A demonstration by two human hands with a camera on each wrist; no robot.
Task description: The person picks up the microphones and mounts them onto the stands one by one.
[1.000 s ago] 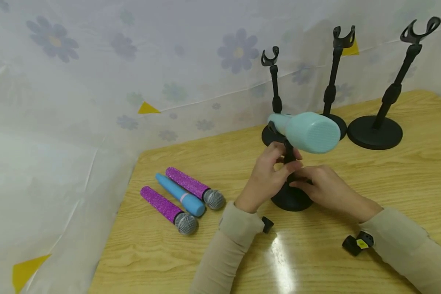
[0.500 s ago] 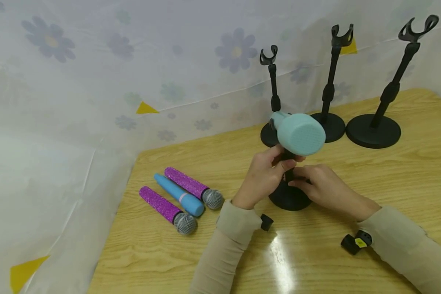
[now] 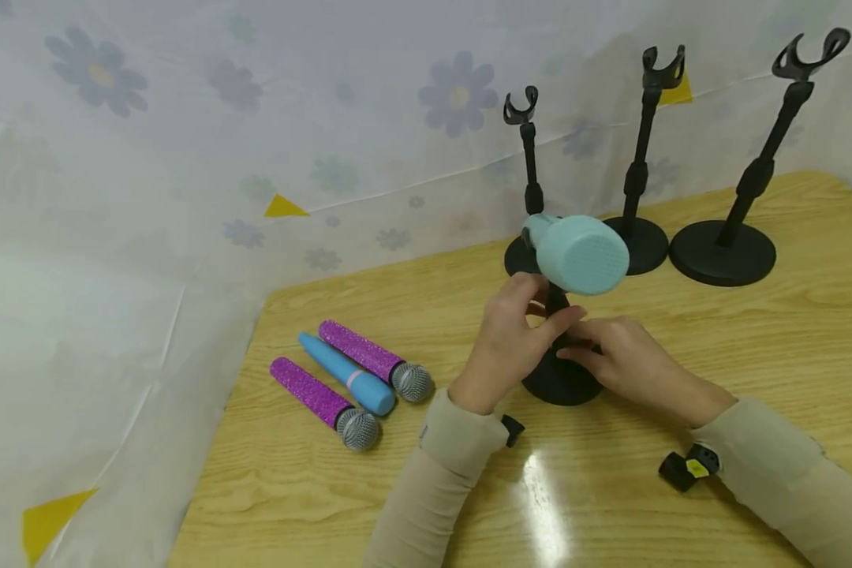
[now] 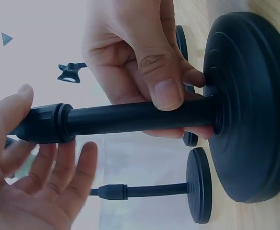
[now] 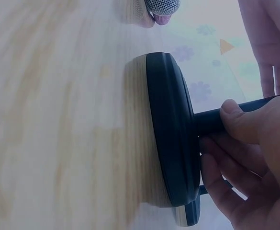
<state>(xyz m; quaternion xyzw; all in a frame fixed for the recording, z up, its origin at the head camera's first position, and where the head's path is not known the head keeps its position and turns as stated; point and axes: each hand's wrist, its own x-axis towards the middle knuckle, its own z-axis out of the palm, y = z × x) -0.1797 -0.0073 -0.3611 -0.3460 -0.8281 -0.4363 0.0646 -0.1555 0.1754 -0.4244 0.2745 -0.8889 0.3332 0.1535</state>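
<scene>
A black microphone stand (image 3: pixel 561 386) stands on its round base on the wooden table, in front of me. A pale teal microphone (image 3: pixel 584 255) lies in its clip, head tilted toward me. My left hand (image 3: pixel 506 341) is around the stand's collar, thumb on one side and fingers on the other, also visible in the left wrist view, where the hand (image 4: pixel 39 177) curls loosely about the collar. Lower down, my right hand (image 3: pixel 635 359) pinches the pole just above the base. In the right wrist view, the right hand's thumb (image 5: pixel 245 122) presses on the pole.
Behind stand three more black microphone stands, at left (image 3: pixel 530 170), middle (image 3: pixel 639 177) and right (image 3: pixel 752 181), with no microphones in their clips. To the left lie two purple glitter microphones (image 3: pixel 312 392) with a blue microphone (image 3: pixel 348 372) between them. A flowered sheet (image 3: pixel 369 118) hangs behind the table.
The teal microphone has swung round so that its head faces more toward me. My left hand's fingers have shifted on the collar. The right hand has stayed at the pole.
</scene>
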